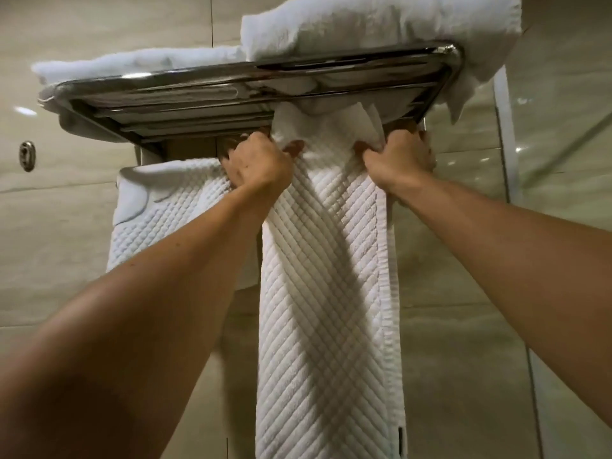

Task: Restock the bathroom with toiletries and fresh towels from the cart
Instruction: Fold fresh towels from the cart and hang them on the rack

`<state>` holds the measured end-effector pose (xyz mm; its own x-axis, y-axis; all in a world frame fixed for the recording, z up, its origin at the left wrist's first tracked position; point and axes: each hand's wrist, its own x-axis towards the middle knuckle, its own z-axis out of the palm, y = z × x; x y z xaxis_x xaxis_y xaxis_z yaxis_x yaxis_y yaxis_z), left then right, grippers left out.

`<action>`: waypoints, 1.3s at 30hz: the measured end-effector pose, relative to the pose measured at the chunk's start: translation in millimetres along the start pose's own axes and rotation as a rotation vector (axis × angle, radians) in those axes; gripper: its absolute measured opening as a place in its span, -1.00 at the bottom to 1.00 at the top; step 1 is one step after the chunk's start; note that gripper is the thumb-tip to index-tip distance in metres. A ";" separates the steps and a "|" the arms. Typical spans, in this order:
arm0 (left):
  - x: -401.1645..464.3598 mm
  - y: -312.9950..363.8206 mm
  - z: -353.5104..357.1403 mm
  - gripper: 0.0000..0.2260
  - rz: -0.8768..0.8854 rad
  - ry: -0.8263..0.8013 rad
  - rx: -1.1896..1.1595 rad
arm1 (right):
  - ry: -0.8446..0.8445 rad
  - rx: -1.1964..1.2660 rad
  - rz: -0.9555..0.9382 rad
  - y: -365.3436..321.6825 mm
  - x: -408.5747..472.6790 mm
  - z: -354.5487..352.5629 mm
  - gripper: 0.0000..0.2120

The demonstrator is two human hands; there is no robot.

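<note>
Left hand: fingers curled into the top left edge of the mat, thumb out along the fold; clamped on cloth.
Right hand: fingers bunched on the top right edge of the same mat, knuckles just under the rack; clamped on cloth.
Grip line: both hands at the same height, one at each upper corner, the cloth gathered and puckered between them.
Mat, place: hangs from the underside of the rack, right of centre, dropping straight down past the bottom of the view; a small dark tag shows at its lower right edge.
Mat, support: top appears fed over a bar beneath the rack; the bar itself is hidden by hands and cloth, so cannot confirm.
Handling (judged): thick, diamond-quilted, soft, fairly heavy for cloth; folds rather than holds shape, not slippery, not fragile. Best taken at the two top corners as now, so the weight hangs even and the sides stay parallel.
Risk (judged): an uneven pull would skew the drop or drag it off the bar.
Second mat: same quilted weave, hanging just left of the first, partly behind the left forearm.
Towels: folded white stack on top of the rack at right; a flatter one lies at left.
Surround: beige tiled wall; metal hook at far left; glass panel at right.
Cart: not in view.
</note>
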<state>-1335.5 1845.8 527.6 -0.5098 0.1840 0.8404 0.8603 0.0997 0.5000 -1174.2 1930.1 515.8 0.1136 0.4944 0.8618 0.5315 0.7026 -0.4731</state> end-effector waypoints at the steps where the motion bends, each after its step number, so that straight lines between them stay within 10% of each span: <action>1: 3.3 0.4 5.0 -0.51 -0.031 0.004 0.020 | 0.014 -0.021 0.004 1.6 0.0 3.8 -0.63; 7: 9.3 6.3 17.9 -0.47 0.038 0.118 -0.041 | 0.428 -0.138 -0.449 -2.9 -9.6 4.5 -0.56; 10: 13.4 10.3 19.0 -0.72 0.064 0.121 -0.001 | 0.265 -0.416 -0.870 -5.7 -21.2 12.1 -0.69; 21: -2.3 -11.7 15.5 -0.56 0.380 0.149 0.317 | -0.026 -0.656 -0.544 -5.2 -13.4 11.3 -0.08; 26: -2.3 -12.6 16.1 -0.53 0.411 0.110 0.314 | 0.046 -0.666 -0.393 22.8 -14.0 -6.4 -0.16; 30: -3.8 -10.3 17.2 -0.53 0.427 0.111 0.355 | 0.096 -0.648 -0.691 21.3 -30.3 1.4 -0.47; 39: -47.2 -27.0 12.5 -0.67 0.385 0.131 0.164 | -0.062 -0.582 -0.724 12.9 -35.8 22.8 -0.30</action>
<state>-1334.5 1846.6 471.9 -0.1392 0.1139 0.9837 0.9724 0.2036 0.1140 -1190.5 1933.1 474.7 -0.4466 0.0739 0.8917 0.7943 0.4915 0.3571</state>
